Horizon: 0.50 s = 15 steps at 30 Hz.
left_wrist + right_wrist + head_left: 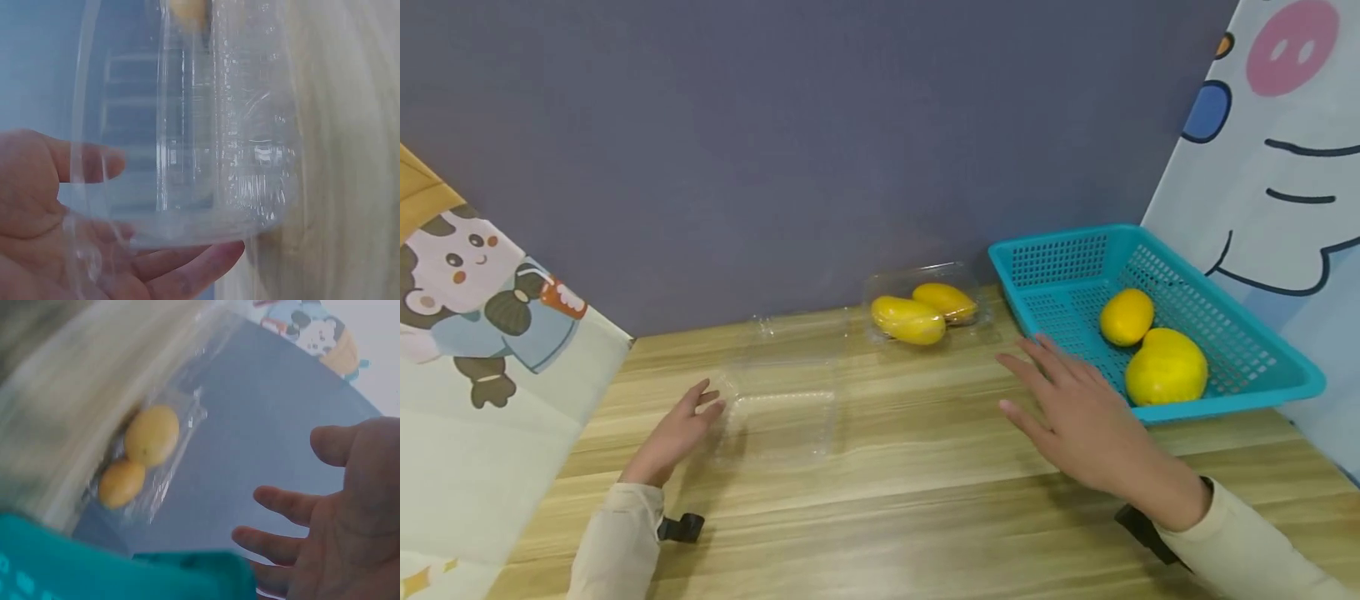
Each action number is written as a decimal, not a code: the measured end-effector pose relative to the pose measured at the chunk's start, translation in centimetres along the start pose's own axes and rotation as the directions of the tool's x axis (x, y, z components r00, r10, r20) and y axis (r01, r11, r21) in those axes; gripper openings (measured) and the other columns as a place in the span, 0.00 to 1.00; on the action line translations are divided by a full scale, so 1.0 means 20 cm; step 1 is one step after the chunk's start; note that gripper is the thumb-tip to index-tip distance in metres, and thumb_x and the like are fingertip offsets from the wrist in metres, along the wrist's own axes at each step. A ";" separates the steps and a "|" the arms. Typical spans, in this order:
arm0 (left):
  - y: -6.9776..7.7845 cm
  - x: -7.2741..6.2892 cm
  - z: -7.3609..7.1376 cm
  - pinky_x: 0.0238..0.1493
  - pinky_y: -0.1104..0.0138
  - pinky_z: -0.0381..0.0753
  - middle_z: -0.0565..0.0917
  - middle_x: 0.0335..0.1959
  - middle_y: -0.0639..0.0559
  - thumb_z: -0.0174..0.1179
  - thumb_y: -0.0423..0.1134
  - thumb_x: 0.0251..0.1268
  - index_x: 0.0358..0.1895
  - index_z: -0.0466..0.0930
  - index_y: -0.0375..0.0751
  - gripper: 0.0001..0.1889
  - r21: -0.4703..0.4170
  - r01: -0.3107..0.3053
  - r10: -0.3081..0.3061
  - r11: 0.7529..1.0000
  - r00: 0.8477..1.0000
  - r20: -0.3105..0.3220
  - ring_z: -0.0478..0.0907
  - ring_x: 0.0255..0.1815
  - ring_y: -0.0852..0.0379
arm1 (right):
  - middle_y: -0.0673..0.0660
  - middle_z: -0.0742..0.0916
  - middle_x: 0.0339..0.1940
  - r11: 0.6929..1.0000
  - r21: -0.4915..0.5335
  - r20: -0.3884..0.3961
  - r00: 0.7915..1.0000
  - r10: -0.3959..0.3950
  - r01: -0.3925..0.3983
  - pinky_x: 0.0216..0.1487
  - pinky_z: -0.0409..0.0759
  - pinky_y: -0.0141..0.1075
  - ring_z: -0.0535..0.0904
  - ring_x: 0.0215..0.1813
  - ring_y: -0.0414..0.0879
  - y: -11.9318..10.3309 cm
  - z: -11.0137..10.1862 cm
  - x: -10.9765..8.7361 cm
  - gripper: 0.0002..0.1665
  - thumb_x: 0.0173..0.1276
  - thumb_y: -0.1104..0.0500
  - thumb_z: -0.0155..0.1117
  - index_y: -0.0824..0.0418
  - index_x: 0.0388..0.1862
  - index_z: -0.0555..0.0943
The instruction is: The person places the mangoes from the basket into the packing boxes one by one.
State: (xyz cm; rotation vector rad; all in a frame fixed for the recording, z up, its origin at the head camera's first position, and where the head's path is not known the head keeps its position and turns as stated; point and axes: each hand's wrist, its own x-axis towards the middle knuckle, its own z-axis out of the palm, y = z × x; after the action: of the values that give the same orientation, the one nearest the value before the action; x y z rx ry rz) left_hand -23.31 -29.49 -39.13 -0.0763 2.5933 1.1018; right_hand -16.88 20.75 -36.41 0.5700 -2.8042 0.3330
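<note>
An open clear plastic clamshell box (pixel 782 417) lies on the wooden table, its lid raised at the back. My left hand (pixel 681 429) is at the box's left side, fingers relaxed. In the left wrist view, the box's transparent wall (pixel 187 234) overlaps the fingers (pixel 200 269). My right hand (pixel 1086 417) hovers with spread fingers by the front left rim of a turquoise plastic basket (pixel 1052 312), holding nothing. Inside the basket are two yellow mangoes, a smaller one (pixel 1127 317) and a larger one (pixel 1167 368).
At the back, a second clear box (pixel 955 271) holds two mangoes (pixel 908 320); it also shows in the right wrist view with a mango (pixel 152 435). A grey partition (pixel 775 167) stands behind the table (pixel 895 500). Cartoon-printed panels (pixel 1262 208) flank both sides.
</note>
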 end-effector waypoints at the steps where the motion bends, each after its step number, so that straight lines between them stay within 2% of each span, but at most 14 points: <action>1: 0.00 0.00 0.00 0.73 0.34 0.55 0.47 0.80 0.32 0.39 0.54 0.80 0.80 0.26 0.38 0.42 -0.003 -0.004 0.004 1.000 1.000 0.002 0.47 0.78 0.28 | 0.63 0.66 0.78 1.000 0.005 -0.008 1.000 0.006 -0.006 0.70 0.64 0.68 0.58 0.79 0.65 0.02 -0.02 0.00 0.34 0.77 0.40 0.52 0.52 0.76 0.65; 6: 0.01 -0.02 0.03 0.74 0.35 0.57 0.47 0.81 0.33 0.40 0.48 0.81 0.80 0.26 0.37 0.39 -0.010 -0.020 0.020 1.000 1.000 0.004 0.48 0.78 0.28 | 0.64 0.72 0.74 0.999 0.021 -0.024 0.999 0.026 -0.025 0.67 0.67 0.67 0.65 0.73 0.67 0.14 -0.10 0.01 0.32 0.76 0.42 0.53 0.54 0.72 0.70; 10: 0.01 -0.02 0.05 0.74 0.37 0.59 0.49 0.80 0.32 0.39 0.40 0.81 0.79 0.29 0.34 0.36 -0.010 -0.062 0.061 0.998 0.998 -0.024 0.51 0.77 0.28 | 0.67 0.75 0.70 0.994 0.004 0.047 0.993 0.109 -0.110 0.58 0.73 0.66 0.73 0.66 0.69 0.30 -0.17 0.02 0.31 0.79 0.42 0.48 0.56 0.72 0.70; 12: 0.01 -0.02 0.05 0.73 0.38 0.62 0.51 0.79 0.32 0.38 0.37 0.80 0.79 0.30 0.33 0.35 -0.015 -0.080 0.080 0.997 0.996 -0.035 0.53 0.77 0.28 | 0.71 0.78 0.67 0.983 -0.044 0.095 0.978 0.184 -0.180 0.50 0.78 0.63 0.77 0.60 0.70 0.39 -0.20 0.02 0.32 0.79 0.41 0.47 0.59 0.71 0.71; 15: 0.00 -0.02 0.06 0.70 0.42 0.66 0.53 0.79 0.31 0.35 0.35 0.80 0.79 0.32 0.32 0.33 -0.013 -0.091 0.091 0.996 0.995 -0.045 0.57 0.75 0.29 | 0.75 0.81 0.60 0.945 -0.156 0.162 0.937 0.310 -0.286 0.35 0.81 0.57 0.81 0.49 0.71 0.52 -0.23 0.00 0.34 0.78 0.41 0.48 0.66 0.67 0.74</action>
State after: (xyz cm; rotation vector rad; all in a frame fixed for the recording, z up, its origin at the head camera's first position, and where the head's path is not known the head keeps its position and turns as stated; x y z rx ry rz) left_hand -22.58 -28.68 -39.69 0.0144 2.6511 1.1642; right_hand -20.25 31.29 -33.81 0.1484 -3.0671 0.1569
